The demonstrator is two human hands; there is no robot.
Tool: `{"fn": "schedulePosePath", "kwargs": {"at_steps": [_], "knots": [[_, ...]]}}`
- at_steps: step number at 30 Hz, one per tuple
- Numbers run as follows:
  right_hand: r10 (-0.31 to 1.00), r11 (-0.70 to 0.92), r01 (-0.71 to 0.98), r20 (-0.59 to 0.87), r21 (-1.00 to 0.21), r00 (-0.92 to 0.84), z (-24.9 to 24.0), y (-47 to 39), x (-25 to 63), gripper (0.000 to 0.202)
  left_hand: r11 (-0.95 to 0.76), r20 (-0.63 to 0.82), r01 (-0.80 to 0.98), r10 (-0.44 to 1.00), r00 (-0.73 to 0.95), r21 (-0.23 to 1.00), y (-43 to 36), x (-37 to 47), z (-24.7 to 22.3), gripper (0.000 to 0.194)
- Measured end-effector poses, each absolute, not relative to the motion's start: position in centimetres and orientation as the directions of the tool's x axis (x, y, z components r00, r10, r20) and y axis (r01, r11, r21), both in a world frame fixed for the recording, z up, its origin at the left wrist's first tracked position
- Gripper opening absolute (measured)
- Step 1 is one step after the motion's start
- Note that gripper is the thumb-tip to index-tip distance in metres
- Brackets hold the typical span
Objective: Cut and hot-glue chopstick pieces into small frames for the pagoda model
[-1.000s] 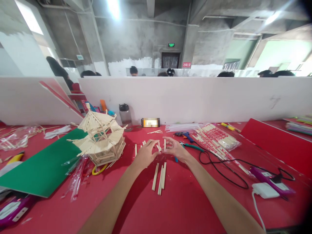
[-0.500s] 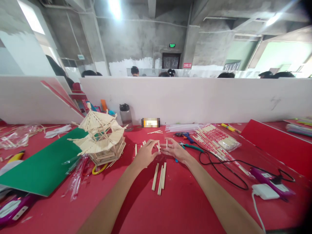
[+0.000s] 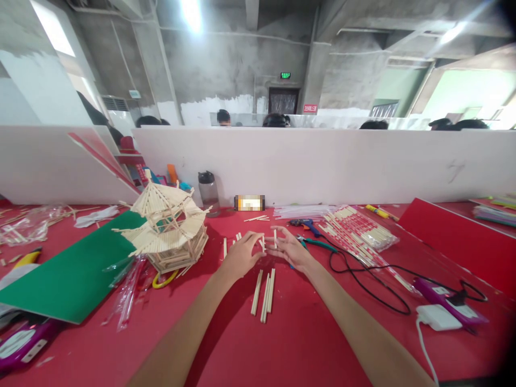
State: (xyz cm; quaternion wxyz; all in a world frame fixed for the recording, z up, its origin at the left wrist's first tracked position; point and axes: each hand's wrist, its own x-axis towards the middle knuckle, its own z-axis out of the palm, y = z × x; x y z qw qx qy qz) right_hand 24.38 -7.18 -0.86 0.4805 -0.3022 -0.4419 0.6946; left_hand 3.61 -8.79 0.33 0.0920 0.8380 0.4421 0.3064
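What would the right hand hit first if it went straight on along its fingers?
Probably the short stick held in the left hand; depth between them is hard to judge from this view.

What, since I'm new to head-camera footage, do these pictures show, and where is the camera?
There is no machine here: these are a person's own bare hands. One camera, worn on the head, looks forward and down over a red table. The left hand holds a short stick roughly upright; the right hand holds another stick close by. Nearer the camera lie loose wooden sticks. To the left stands a model building made of sticks, with a bottle behind it. Pliers and packets of sticks lie to the right.
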Motion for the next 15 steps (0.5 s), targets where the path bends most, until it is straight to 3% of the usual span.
{"fn": "schedulePosePath", "kwargs": {"at_steps": [6, 15], "knots": [[0.959, -0.092, -0.338, 0.009, -0.937, -0.284, -1.51, -6.41, 24.68, 0.048, -0.594, 0.441, 0.684, 0.795, 0.417, 0.424, -8.69, 3.57, 0.27, 0.048], [0.95, -0.122, -0.36, -0.004, -0.925, -0.311, -1.34, -6.72, 23.82, 0.045, -0.602, 0.432, 0.707, 0.786, 0.443, 0.37, -9.04, 3.69, 0.62, 0.05]]}}
